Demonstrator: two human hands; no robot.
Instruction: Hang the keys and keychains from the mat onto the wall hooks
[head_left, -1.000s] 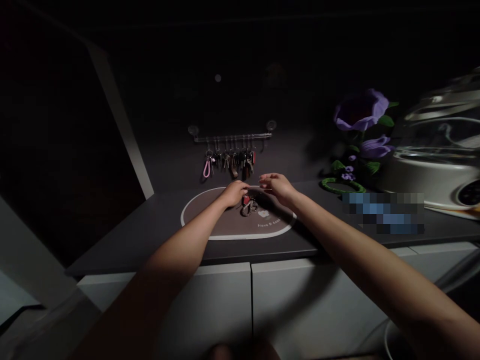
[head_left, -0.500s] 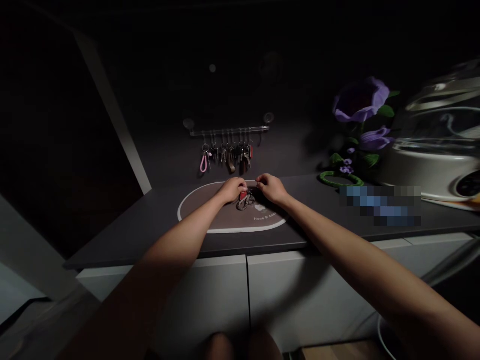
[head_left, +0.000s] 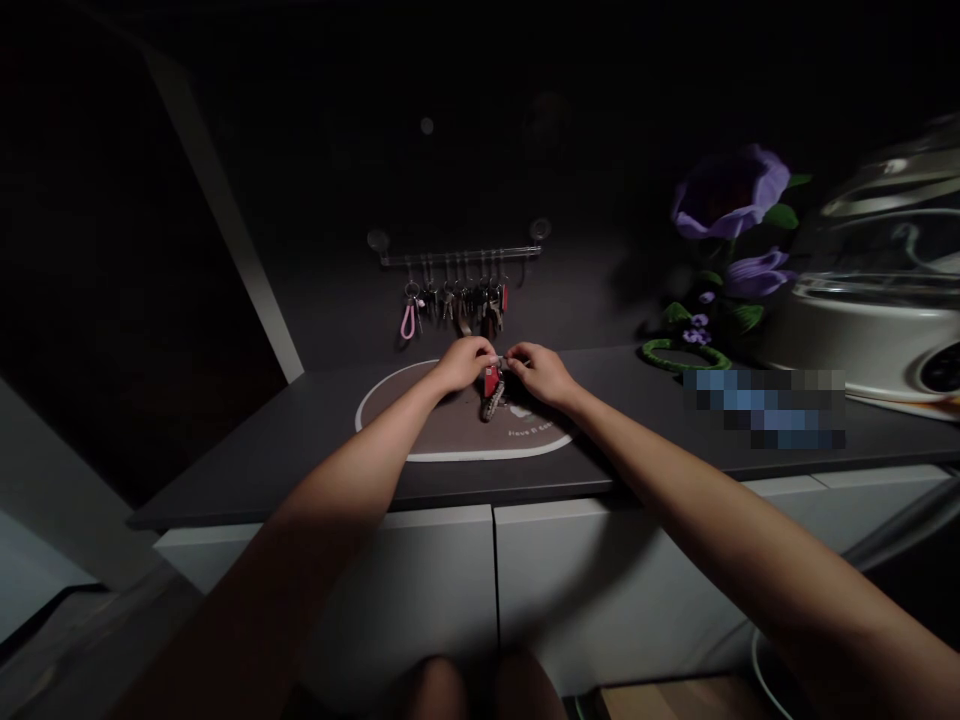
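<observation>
My left hand (head_left: 466,364) is closed in a pinch at the top of a bunch of keys. From it hang a red tag (head_left: 491,380) and a braided grey cord (head_left: 493,402). My right hand (head_left: 541,373) comes in from the other side, its thumb and finger pinched on the metal ring at the top of the same bunch. Small details between the fingertips are hard to see. Beneath both hands lies a brown oval mat (head_left: 450,440) with a white rim and printed lettering.
Several keys (head_left: 457,300), one with a pink loop (head_left: 408,322), hang from a clear hook rail (head_left: 461,257) on the dark wall. Right on the counter (head_left: 285,440) stand purple flowers (head_left: 731,200), a green ring (head_left: 660,358) and a white appliance (head_left: 855,330). White cabinet doors (head_left: 420,570) are below.
My left hand has lifted the bunch of keys slightly, so the red tag and cord now hang lower from the fingers. My right hand has moved left, up to the ring.
</observation>
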